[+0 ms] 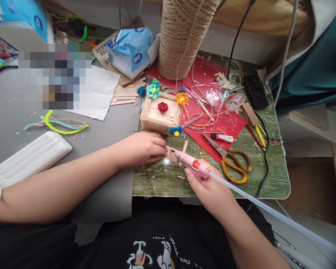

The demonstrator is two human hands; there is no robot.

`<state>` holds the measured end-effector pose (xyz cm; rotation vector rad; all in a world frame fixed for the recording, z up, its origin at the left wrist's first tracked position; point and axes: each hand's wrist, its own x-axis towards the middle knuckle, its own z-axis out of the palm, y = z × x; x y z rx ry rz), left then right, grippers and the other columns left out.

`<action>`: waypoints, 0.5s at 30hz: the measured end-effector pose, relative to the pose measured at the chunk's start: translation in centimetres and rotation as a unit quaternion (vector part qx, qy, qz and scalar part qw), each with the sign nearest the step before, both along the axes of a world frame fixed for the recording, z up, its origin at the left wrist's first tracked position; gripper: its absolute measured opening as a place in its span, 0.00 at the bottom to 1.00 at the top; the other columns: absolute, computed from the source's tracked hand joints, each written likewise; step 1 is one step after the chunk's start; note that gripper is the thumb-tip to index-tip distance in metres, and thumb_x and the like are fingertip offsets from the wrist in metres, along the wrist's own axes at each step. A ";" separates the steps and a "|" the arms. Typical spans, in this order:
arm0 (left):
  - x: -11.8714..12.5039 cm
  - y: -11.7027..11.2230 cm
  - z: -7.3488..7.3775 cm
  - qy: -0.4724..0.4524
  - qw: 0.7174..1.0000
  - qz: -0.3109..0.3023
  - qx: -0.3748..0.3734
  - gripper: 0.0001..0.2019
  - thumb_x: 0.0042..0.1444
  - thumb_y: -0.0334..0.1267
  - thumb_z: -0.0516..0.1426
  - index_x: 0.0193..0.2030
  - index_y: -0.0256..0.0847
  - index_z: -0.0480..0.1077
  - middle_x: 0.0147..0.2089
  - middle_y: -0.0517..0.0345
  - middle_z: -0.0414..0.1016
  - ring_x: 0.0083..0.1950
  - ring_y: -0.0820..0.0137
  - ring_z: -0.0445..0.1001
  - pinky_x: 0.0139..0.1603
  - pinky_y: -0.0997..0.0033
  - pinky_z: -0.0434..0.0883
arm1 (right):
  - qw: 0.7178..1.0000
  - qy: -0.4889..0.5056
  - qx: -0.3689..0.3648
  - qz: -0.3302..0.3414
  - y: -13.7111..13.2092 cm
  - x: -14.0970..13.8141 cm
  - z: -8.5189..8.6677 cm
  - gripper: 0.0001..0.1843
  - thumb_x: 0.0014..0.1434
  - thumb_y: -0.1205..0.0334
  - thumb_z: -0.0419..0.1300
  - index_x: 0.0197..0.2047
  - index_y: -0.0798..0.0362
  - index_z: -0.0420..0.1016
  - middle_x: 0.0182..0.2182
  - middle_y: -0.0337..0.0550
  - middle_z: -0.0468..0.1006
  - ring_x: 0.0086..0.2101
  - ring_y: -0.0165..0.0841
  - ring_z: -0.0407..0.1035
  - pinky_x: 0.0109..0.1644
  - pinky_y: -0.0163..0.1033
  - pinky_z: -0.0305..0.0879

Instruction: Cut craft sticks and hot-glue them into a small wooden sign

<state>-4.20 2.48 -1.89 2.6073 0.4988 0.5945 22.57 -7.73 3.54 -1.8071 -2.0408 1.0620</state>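
Observation:
In my right hand [210,186] is a pink hot glue gun [189,160], with a long clear glue stick [257,203] running out of its back. Its nozzle points left at a small piece of wooden craft stick [172,154] on the table. My left hand [145,148] has its fingers closed at the left end of that piece; the fingertips are partly hidden. Just beyond stands a twine-wrapped box [154,125] of craft sticks with a red paper rose [162,107] on top. Orange [182,98], teal [153,91] and blue [176,130] fuzzy flowers sit at its corners.
Scissors [226,153] with orange handles and a white lighter [224,138] lie at the right on red paper [204,144]. Behind rises a tall twine-wrapped cylinder [182,37]. Loose craft sticks [126,91], a tissue pack [131,50] and a white power strip [33,158] are to the left.

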 end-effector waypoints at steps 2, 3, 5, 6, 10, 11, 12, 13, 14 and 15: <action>0.0 0.0 0.1 -0.003 1.000 -0.004 -0.001 0.09 0.70 0.37 0.58 0.46 0.42 0.80 0.47 0.51 0.84 0.46 0.65 0.80 0.48 0.66 0.77 | 1.000 0.005 -0.005 0.010 0.0 0.0 0.1 0.10 0.71 0.55 0.56 0.49 0.47 0.77 0.35 0.44 0.79 0.36 0.41 0.74 0.40 0.44 0.67; 0.0 0.0 0.1 -0.006 1.000 -0.004 -0.001 0.09 0.70 0.37 0.58 0.46 0.42 0.80 0.47 0.51 0.84 0.46 0.66 0.80 0.48 0.66 0.77 | 1.000 0.005 -0.007 0.013 -0.1 -0.1 0.2 0.10 0.71 0.56 0.56 0.49 0.47 0.78 0.35 0.43 0.78 0.36 0.41 0.74 0.40 0.44 0.68; 0.0 0.0 0.2 -0.010 1.000 -0.004 0.000 0.08 0.70 0.36 0.58 0.46 0.42 0.81 0.46 0.51 0.84 0.45 0.66 0.81 0.47 0.66 0.77 | 1.000 0.000 -0.006 0.015 -0.1 -0.1 0.2 0.11 0.71 0.56 0.56 0.50 0.47 0.78 0.35 0.43 0.78 0.36 0.41 0.74 0.40 0.44 0.68; 0.1 0.0 0.2 -0.011 1.000 -0.003 0.001 0.08 0.69 0.36 0.59 0.45 0.42 0.81 0.45 0.51 0.84 0.45 0.66 0.81 0.47 0.66 0.77 | 1.000 -0.004 -0.002 0.011 -0.1 -0.1 0.3 0.11 0.71 0.55 0.56 0.50 0.48 0.78 0.35 0.44 0.78 0.36 0.41 0.74 0.40 0.44 0.68; 0.1 0.0 0.2 -0.009 1.000 0.001 -0.003 0.07 0.69 0.36 0.59 0.44 0.43 0.81 0.45 0.51 0.84 0.45 0.65 0.81 0.47 0.66 0.77 | 1.000 -0.001 0.007 -0.007 0.2 0.0 0.1 0.13 0.71 0.55 0.57 0.53 0.48 0.78 0.38 0.46 0.80 0.39 0.43 0.75 0.43 0.46 0.70; 0.1 0.0 0.1 -0.008 1.000 0.001 -0.003 0.07 0.69 0.36 0.59 0.44 0.43 0.81 0.45 0.51 0.84 0.45 0.65 0.81 0.47 0.66 0.77 | 1.000 0.002 0.008 -0.007 0.3 0.0 0.1 0.13 0.71 0.55 0.57 0.53 0.47 0.78 0.39 0.47 0.80 0.40 0.44 0.76 0.43 0.46 0.70; 0.1 0.0 0.1 -0.007 1.000 0.000 -0.002 0.07 0.69 0.36 0.59 0.45 0.43 0.81 0.45 0.51 0.84 0.45 0.65 0.81 0.47 0.66 0.77 | 1.000 0.005 0.010 -0.007 0.3 0.1 0.0 0.13 0.71 0.55 0.57 0.53 0.47 0.78 0.39 0.47 0.81 0.40 0.44 0.76 0.44 0.46 0.71; 0.1 0.0 0.0 -0.007 1.000 -0.001 -0.002 0.07 0.69 0.36 0.59 0.45 0.43 0.80 0.45 0.51 0.84 0.45 0.65 0.81 0.47 0.66 0.77 | 1.000 0.007 0.011 -0.006 0.3 0.1 0.0 0.12 0.71 0.55 0.57 0.52 0.47 0.78 0.39 0.47 0.81 0.41 0.45 0.76 0.44 0.46 0.71; 0.1 0.0 0.0 -0.006 1.000 -0.002 -0.002 0.08 0.69 0.36 0.58 0.46 0.42 0.80 0.46 0.51 0.84 0.45 0.65 0.81 0.47 0.65 0.77 | 1.000 0.007 0.010 -0.007 0.3 0.2 -0.1 0.12 0.71 0.55 0.58 0.52 0.47 0.78 0.39 0.47 0.81 0.41 0.45 0.76 0.44 0.46 0.71; 0.1 0.0 0.0 -0.004 1.000 -0.003 -0.002 0.08 0.70 0.36 0.58 0.46 0.42 0.80 0.46 0.51 0.84 0.45 0.65 0.81 0.47 0.65 0.77 | 1.000 0.007 0.008 -0.008 0.3 0.2 -0.1 0.12 0.71 0.55 0.57 0.51 0.47 0.78 0.39 0.47 0.81 0.41 0.44 0.76 0.44 0.46 0.71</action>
